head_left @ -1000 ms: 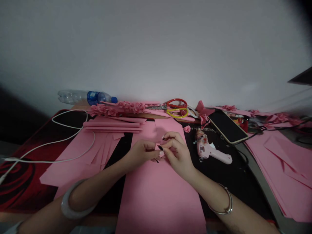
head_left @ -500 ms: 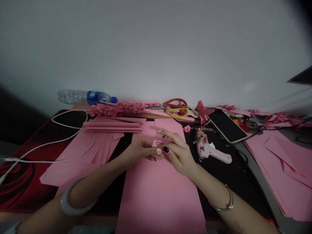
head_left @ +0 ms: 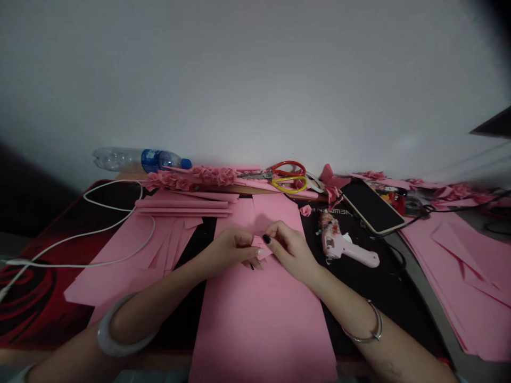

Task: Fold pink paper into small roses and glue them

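Note:
My left hand pinches a small piece of pink paper between thumb and fingers. From the other side my right hand closes thumb and forefinger on the upper right edge of the same piece. Both hands hover over large pink paper sheets spread down the middle of the table. A little paper rose lies beyond my right hand. To the right of that hand rests a pale pink hot glue gun.
Rolled pink paper and several paper roses lie along the back, with scissors. A plastic bottle lies at the back left. A phone sits right. A white cable loops at left; more pink sheets lie far right.
My right hand's fingers have curled in from a spread position to a pinch at the small paper's edge. The left hand keeps its hold, with the paper slightly lower.

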The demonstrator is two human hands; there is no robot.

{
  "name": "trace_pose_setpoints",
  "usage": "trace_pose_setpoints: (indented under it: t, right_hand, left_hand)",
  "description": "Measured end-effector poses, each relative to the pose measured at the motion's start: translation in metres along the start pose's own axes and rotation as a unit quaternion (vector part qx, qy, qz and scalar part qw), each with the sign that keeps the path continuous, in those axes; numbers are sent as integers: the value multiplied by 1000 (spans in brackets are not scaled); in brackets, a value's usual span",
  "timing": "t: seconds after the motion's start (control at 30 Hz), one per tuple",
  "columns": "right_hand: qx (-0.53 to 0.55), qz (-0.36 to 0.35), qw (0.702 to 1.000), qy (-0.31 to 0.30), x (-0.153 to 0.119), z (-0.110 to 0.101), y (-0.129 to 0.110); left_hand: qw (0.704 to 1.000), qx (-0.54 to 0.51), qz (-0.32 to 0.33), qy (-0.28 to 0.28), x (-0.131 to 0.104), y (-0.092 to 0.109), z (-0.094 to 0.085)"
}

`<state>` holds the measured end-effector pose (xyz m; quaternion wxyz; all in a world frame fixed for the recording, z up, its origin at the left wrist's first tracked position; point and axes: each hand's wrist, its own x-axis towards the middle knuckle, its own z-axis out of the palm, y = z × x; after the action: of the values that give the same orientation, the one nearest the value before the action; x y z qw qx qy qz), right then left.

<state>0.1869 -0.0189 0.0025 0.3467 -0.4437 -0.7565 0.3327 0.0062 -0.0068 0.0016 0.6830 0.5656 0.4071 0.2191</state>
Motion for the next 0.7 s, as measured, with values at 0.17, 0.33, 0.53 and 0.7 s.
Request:
trace_pose_setpoints:
  t: [0.17,0.33,0.53,0.7]
  right_hand:
    - [-59,-24,995,-82,0,0,2]
    - [-49,-37,992,-113,1,0,2]
    - [-37,-28,992,-118,-1,2,-1]
    - [-15,1,993,-120,0,1,-2]
  left_hand:
    - [1000,17,-2,-21,0,-2,0]
    - [999,34,-7,-14,-1,-3,2]
    - [999,24,7,-32,-1,-1,2]
    - [999,35,-3,-30,-2,1,1]
